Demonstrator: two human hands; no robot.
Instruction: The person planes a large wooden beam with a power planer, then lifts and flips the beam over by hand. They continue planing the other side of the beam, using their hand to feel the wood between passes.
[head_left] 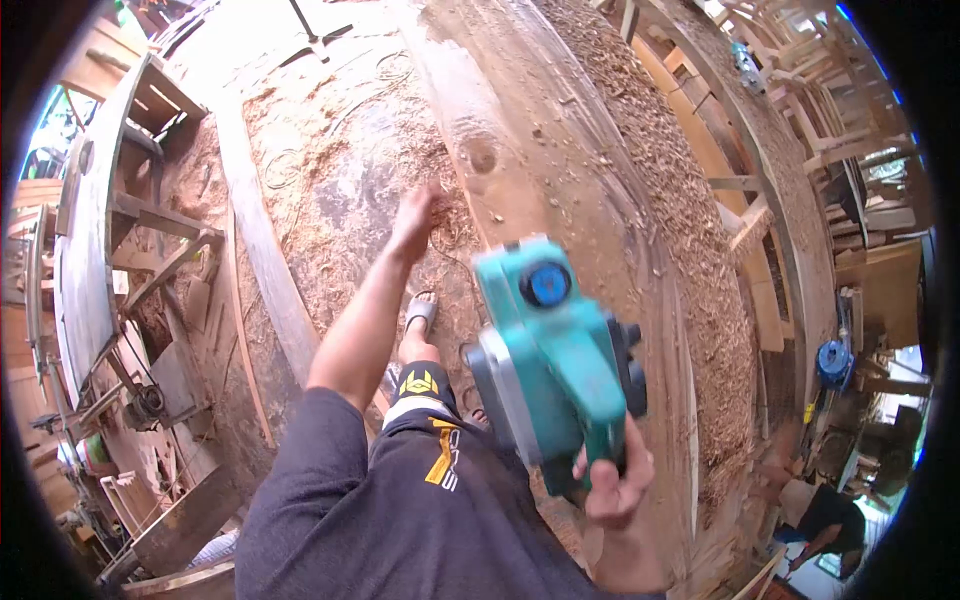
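A teal electric hand planer [550, 345] with a blue knob hangs close in front of me, tilted over the near part of a long, wide wooden slab [510, 195]. My right hand [618, 480] is wrapped round its rear handle. Bare wood, a dark knot and scattered shavings show on the slab. Out ahead of my body, my left hand [415, 220] is close by the slab's left edge. Motion blur smears its fingers, and I cannot tell whether they are curled.
Wood shavings [715, 360] lie thick along the slab's right side. To the left, a narrow board [260, 230] lies on the littered floor, beyond it a wooden bench [95, 240]. A blue round tool [833, 362] sits far right. Another person [825, 520] is at lower right.
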